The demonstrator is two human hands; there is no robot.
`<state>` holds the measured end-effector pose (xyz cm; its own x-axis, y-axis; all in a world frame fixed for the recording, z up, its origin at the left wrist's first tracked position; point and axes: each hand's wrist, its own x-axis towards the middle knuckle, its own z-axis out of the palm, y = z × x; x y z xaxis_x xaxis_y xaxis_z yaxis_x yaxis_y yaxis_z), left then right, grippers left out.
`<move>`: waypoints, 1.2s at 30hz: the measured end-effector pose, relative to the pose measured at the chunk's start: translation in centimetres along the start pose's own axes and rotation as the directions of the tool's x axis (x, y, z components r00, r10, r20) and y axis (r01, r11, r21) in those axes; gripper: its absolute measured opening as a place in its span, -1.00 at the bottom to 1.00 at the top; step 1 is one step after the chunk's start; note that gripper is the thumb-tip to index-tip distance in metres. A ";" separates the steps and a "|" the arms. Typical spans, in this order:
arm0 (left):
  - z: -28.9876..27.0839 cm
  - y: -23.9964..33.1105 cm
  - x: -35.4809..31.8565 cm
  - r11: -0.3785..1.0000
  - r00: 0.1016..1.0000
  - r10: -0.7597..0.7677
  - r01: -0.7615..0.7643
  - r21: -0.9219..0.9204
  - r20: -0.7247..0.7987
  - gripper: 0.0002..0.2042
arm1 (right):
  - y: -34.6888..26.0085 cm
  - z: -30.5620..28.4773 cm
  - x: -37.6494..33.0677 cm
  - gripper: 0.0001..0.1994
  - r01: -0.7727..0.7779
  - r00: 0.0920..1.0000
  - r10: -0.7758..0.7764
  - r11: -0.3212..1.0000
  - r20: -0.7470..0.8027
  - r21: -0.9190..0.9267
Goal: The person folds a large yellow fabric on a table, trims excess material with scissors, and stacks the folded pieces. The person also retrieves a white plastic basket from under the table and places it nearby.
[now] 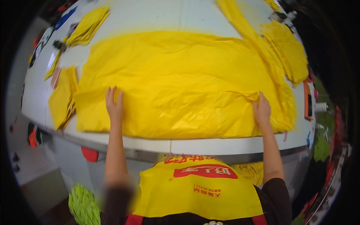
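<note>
A large yellow sheet of thin, wrinkled material (176,67) lies spread along the near part of a white table (146,143). A fold or raised crease crosses it from side to side. My left hand (114,105) rests on the sheet's left part, its fingers stretched out and apart. Over on the right, my right hand (263,110) pinches the sheet at the end of the crease, where the material bunches up. A long yellow strip (240,22) runs from the far edge down along the sheet's right side.
Stacks of cut yellow pieces lie at the left (62,99), far left (90,26) and right (288,52). A small dark object (59,45) sits by the far-left stack. An orange-rimmed tray (308,100) stands at the right edge. Bright green material (83,204) lies below, at lower left.
</note>
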<state>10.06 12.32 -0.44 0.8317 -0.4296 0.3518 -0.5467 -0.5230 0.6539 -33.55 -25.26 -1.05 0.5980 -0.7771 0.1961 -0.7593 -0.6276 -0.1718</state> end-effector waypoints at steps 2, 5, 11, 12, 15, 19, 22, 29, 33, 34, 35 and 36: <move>0.8 6.7 -1.6 0.906 0.954 0.297 -0.271 0.324 -0.031 -0.62 | -3.2 -0.9 -1.5 -0.44 0.122 0.976 -0.129 0.991 -0.177 -0.051; 3.7 9.8 -2.4 0.895 0.843 0.340 -0.426 0.133 0.416 -0.58 | -7.3 -0.1 -4.4 -0.37 0.225 0.967 -0.217 0.973 0.135 -0.048; 6.8 6.8 -5.7 0.861 0.777 0.263 -0.456 0.224 0.572 -0.50 | -7.9 1.7 -6.7 -0.39 0.246 0.950 -0.251 0.968 0.188 0.053; 6.1 6.7 -6.4 0.861 0.775 0.253 -0.453 0.230 0.579 -0.51 | -8.0 1.4 -7.1 -0.38 0.248 0.944 -0.255 0.967 0.209 0.059; 4.0 6.6 -8.6 0.856 0.776 0.227 -0.447 0.260 0.588 -0.50 | -8.8 0.2 -8.4 -0.40 0.250 0.922 -0.264 0.964 0.284 0.086; 3.0 7.6 -8.2 0.897 0.780 0.221 -0.397 0.191 0.585 -0.52 | -9.8 -3.4 -2.9 -0.47 0.006 0.805 -0.204 0.942 0.557 0.336; 6.6 10.6 -4.8 0.934 0.801 0.293 -0.357 0.024 0.522 -0.57 | -8.0 -1.8 6.2 -0.57 0.047 0.944 -0.191 0.886 0.269 0.462; 26.5 23.4 3.2 0.726 0.641 0.688 -0.603 -0.331 0.341 -0.62 | -5.8 5.2 30.7 -0.48 0.094 0.923 -0.071 0.995 -0.378 0.043; 31.5 26.2 4.1 0.704 0.560 0.653 -0.698 -0.133 0.510 -0.38 | -4.2 8.1 35.7 -0.54 0.006 0.989 -0.004 1.000 0.151 -0.015; 32.0 26.5 4.0 0.698 0.562 0.634 -0.712 -0.080 0.531 -0.33 | -2.6 8.4 36.9 -0.55 -0.016 0.917 0.018 1.000 0.398 -0.007; 32.5 26.0 3.9 0.712 0.580 0.605 -0.701 -0.044 0.545 -0.27 | -0.6 8.3 38.0 -0.57 -0.114 0.945 0.007 0.945 0.328 0.307; 32.9 25.4 3.8 0.724 0.596 0.577 -0.690 -0.011 0.559 -0.22 | 2.4 7.9 39.2 -0.58 -0.180 0.966 0.027 0.787 0.258 0.591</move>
<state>-3.86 -26.84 -4.55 0.1259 -0.9690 0.2126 -0.9685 -0.0736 0.2380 -9.86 -57.57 -1.44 0.6235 -0.7792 -0.0646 -0.5533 -0.3813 -0.7406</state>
